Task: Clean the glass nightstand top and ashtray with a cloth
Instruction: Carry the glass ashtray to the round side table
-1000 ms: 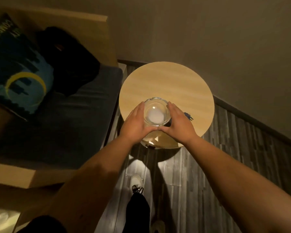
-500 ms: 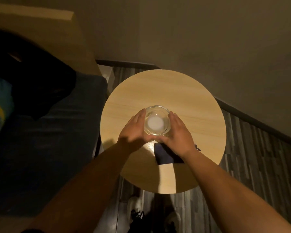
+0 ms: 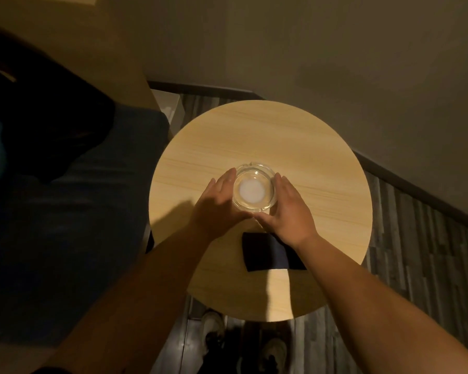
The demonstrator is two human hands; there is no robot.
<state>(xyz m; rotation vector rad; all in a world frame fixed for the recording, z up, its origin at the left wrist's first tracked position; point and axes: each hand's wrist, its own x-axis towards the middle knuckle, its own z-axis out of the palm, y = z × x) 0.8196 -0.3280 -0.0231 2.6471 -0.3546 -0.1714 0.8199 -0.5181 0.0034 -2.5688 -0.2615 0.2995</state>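
Note:
A round clear glass ashtray with a pale bottom sits at the middle of the round light-wood nightstand top. My left hand cups its left side and my right hand its right side, and my thumbs meet at its near edge. I cannot tell whether the ashtray rests on the top or hangs just above it. A dark folded cloth lies flat on the top nearer me, partly under my right wrist.
A dark blue cushioned seat runs along the left of the nightstand, with a black bag on it. The wall and a dark skirting board close off the back and right. My shoes stand on the grey plank floor below.
Both hands carried the ashtray from the near edge of the top to its middle. The view shifted, so the cloth and the whole top now show.

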